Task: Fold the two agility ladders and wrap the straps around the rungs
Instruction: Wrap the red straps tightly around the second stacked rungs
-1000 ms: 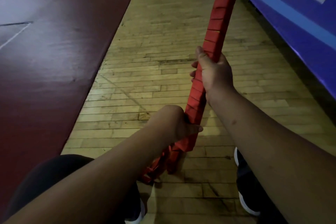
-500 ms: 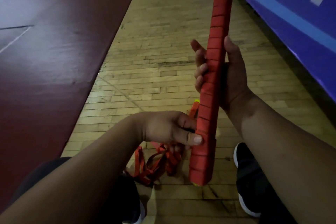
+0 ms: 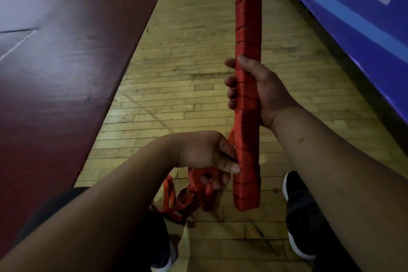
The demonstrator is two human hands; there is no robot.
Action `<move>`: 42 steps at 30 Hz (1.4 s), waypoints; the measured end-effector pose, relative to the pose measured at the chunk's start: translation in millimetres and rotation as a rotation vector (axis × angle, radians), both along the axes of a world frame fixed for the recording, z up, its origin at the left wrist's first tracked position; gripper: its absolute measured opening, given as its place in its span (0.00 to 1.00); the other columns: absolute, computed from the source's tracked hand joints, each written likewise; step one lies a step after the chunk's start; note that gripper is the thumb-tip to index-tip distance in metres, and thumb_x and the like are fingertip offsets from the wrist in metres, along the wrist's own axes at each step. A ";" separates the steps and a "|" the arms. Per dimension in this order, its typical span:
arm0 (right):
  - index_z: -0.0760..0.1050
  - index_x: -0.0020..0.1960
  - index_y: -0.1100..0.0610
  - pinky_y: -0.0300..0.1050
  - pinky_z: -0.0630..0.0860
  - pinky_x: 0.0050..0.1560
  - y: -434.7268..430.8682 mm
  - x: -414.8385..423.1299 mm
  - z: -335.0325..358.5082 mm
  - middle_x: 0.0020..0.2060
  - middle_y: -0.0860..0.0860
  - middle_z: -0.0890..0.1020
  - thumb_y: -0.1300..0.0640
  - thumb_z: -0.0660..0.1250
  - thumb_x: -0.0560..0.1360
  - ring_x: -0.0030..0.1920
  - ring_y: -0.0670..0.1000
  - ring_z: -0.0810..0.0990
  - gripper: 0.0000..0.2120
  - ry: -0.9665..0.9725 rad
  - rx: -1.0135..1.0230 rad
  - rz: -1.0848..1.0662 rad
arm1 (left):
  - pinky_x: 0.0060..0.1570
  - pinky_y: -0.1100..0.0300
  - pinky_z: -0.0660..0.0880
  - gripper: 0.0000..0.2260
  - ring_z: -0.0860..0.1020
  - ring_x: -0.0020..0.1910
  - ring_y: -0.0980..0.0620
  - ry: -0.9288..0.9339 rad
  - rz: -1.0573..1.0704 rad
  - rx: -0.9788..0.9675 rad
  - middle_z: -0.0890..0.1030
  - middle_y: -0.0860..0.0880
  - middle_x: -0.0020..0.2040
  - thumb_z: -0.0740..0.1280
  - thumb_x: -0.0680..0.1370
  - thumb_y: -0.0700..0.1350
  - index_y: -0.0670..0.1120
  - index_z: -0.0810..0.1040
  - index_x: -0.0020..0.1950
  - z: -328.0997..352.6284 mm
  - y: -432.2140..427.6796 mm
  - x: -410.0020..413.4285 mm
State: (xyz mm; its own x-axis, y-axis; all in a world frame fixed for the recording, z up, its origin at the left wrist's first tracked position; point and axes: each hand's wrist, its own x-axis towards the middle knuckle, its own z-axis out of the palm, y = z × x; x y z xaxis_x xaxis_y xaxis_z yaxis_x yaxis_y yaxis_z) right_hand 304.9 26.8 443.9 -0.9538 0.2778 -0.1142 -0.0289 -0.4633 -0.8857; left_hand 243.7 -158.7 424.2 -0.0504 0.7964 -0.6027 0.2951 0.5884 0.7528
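A stacked bundle of agility-ladder rungs [image 3: 247, 28], wound all over in red strap, stands nearly upright in the middle of the head view. My right hand [image 3: 262, 93] grips it around the middle, fingers curled round its left side. Lower down, my left hand [image 3: 212, 157] holds the loose red strap [image 3: 176, 203] against the bundle, thumb pressed on the wrapped side. The rest of the strap hangs in tangled loops to the floor below that hand. A yellow-green tip shows at the bundle's top edge. Only one ladder is in view.
Wooden gym floor [image 3: 187, 86] runs ahead. A dark red mat [image 3: 55, 62] fills the left side. A blue padded wall [image 3: 353, 17] rises on the right. My black shoes [image 3: 298, 216] stand below the bundle, one each side.
The bundle has swung from a lean to nearly upright and lifted off the floor. My right hand regripped it at the middle; my left shifted onto the strap at its lower part.
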 end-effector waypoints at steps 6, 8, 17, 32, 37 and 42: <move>0.78 0.67 0.57 0.48 0.81 0.37 -7.0 -7.3 -4.1 0.41 0.55 0.85 0.49 0.70 0.84 0.37 0.52 0.83 0.16 -0.067 0.093 -0.040 | 0.38 0.59 0.82 0.04 0.86 0.39 0.53 0.085 0.022 -0.015 0.86 0.53 0.40 0.73 0.84 0.47 0.55 0.86 0.52 -8.5 1.5 -1.5; 0.78 0.67 0.57 0.47 0.81 0.37 -7.0 -8.2 -5.1 0.41 0.55 0.85 0.49 0.70 0.84 0.37 0.52 0.83 0.16 -0.067 0.096 -0.037 | 0.37 0.60 0.80 0.03 0.85 0.39 0.52 0.077 0.016 -0.004 0.86 0.52 0.41 0.73 0.84 0.46 0.53 0.86 0.51 -8.2 1.8 -3.1; 0.78 0.68 0.59 0.52 0.82 0.40 -3.5 -11.6 -10.2 0.42 0.57 0.86 0.50 0.73 0.83 0.39 0.55 0.84 0.19 -0.061 0.208 -0.122 | 0.42 0.57 0.84 0.08 0.87 0.42 0.49 0.094 0.141 -0.023 0.89 0.41 0.50 0.72 0.82 0.40 0.39 0.86 0.59 -9.6 6.1 -4.4; 0.81 0.62 0.53 0.49 0.83 0.39 -12.4 -15.7 -23.3 0.42 0.54 0.88 0.36 0.69 0.82 0.37 0.53 0.85 0.21 -0.146 0.277 -0.404 | 0.41 0.54 0.79 0.26 0.83 0.38 0.48 0.560 0.205 -0.019 0.84 0.47 0.36 0.72 0.76 0.71 0.47 0.85 0.43 -31.9 19.4 11.1; 0.79 0.63 0.58 0.49 0.80 0.42 -2.3 -10.3 -14.2 0.42 0.54 0.84 0.35 0.65 0.83 0.41 0.53 0.83 0.26 -0.093 -0.027 -0.200 | 0.48 0.49 0.83 0.17 0.85 0.42 0.50 0.371 0.120 0.063 0.86 0.49 0.41 0.74 0.78 0.64 0.50 0.86 0.47 -13.6 11.7 3.6; 0.78 0.72 0.57 0.43 0.78 0.42 6.0 2.3 -13.9 0.47 0.48 0.83 0.33 0.63 0.82 0.43 0.47 0.82 0.32 0.086 -0.377 0.100 | 0.36 0.61 0.71 0.09 0.74 0.33 0.54 0.002 -0.003 0.127 0.77 0.51 0.35 0.76 0.79 0.52 0.53 0.83 0.40 7.0 1.1 1.9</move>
